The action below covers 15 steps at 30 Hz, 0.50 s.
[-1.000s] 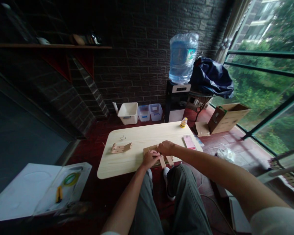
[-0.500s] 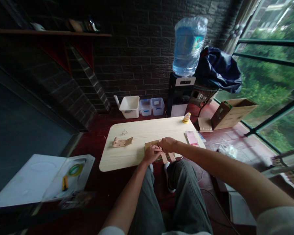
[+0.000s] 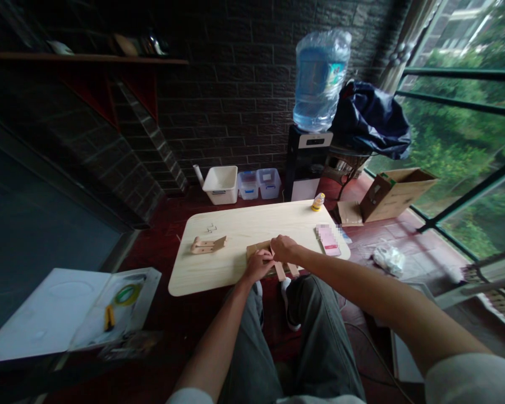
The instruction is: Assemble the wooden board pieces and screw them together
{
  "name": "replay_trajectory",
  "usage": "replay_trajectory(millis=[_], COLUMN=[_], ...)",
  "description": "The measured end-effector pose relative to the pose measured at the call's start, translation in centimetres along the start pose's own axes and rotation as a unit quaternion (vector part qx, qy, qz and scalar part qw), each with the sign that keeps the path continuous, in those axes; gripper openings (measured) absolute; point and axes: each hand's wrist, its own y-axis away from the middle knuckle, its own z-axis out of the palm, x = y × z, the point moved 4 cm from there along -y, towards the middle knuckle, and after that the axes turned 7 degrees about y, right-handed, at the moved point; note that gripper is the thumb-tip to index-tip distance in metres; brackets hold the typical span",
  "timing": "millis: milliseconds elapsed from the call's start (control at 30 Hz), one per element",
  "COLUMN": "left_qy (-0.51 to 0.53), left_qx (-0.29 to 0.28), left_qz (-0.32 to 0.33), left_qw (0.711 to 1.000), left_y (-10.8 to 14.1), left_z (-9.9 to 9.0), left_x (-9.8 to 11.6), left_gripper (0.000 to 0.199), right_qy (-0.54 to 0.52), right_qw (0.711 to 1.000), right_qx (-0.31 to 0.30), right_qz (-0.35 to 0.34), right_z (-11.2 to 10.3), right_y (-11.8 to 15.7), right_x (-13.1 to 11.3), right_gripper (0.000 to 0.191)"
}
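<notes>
Both my hands meet over a small wooden assembly at the near edge of the pale table. My left hand has its fingers pressed together on the assembly from the left. My right hand is closed just beside it, knuckles up; what it pinches is hidden. Two wooden slats stick out toward me from under the hands, past the table edge. Behind the left hand lies a flat brown board. Another wooden piece with a slanted end plate sits on the left side of the table.
Small bent metal pieces lie at the back left of the table. A yellow-capped bottle and a pink phone-like item are on the right. An open white case stands at left; bins and a water dispenser stand behind.
The view has shifted slightly. Both hands stay at the wooden assembly, with only a small change in the right hand's pose. The objects on the table have not moved.
</notes>
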Motion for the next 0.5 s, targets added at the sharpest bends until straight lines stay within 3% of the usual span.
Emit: replay_trajectory(millis=[100, 267, 400, 500], left_qy=[-0.002, -0.005, -0.006, -0.006], left_qx=[-0.003, -0.008, -0.009, -0.011], left_qz=[0.0, 0.008, 0.014, 0.013], left_qw=[1.0, 1.0, 1.0, 1.0], left_y=[0.1, 0.3, 0.5, 0.6], left_z=[0.0, -0.4, -0.7, -0.8], left_x=[0.2, 1.3, 1.8, 1.6], left_gripper=[0.007, 0.01, 0.012, 0.013], right_qy=[0.01, 0.043, 0.079, 0.107], right_qw=[1.0, 0.997, 0.989, 0.982], right_qx=[0.002, -0.051, -0.023, -0.003], right_qz=[0.013, -0.05, -0.123, -0.158], right_z=[0.0, -1.8, -3.4, -3.3], right_y=[0.0, 1.0, 2.4, 2.8], right_x=[-0.1, -0.6, -0.8, -0.8], right_gripper=[0.037, 0.037, 0.024, 0.024])
